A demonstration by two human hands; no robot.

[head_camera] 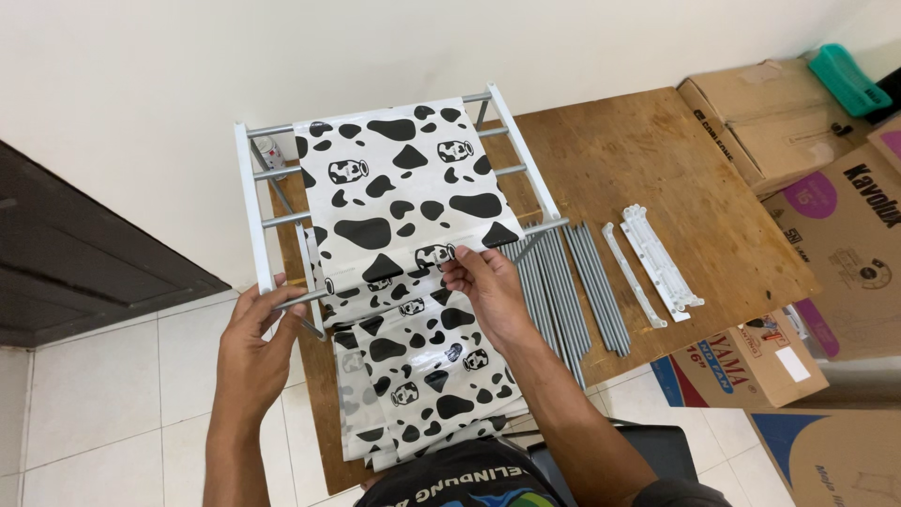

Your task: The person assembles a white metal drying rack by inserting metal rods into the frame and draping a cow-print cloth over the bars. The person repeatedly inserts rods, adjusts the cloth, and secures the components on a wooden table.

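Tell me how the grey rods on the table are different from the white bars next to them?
The grey rods are many, thin, round and longer, bunched close together. The white bars are few, flatter, wider and shorter, with small knobs along them. Both lie loose on the wooden table, right of the right hand, pointing the same way.

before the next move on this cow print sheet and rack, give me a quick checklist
1. Left hand grips the front rail of the white rack frame: ok.
2. Right hand pinches the edge of the cow-print sheet: ok.
3. Sheet lies flat across the frame's rails: ok.
4. Sheet fixed at the far rail: cannot tell.
5. Spare grey rods and white brackets lie apart on the wooden table: ok.
6. Loose sheets hang over the table's near edge: not ok.
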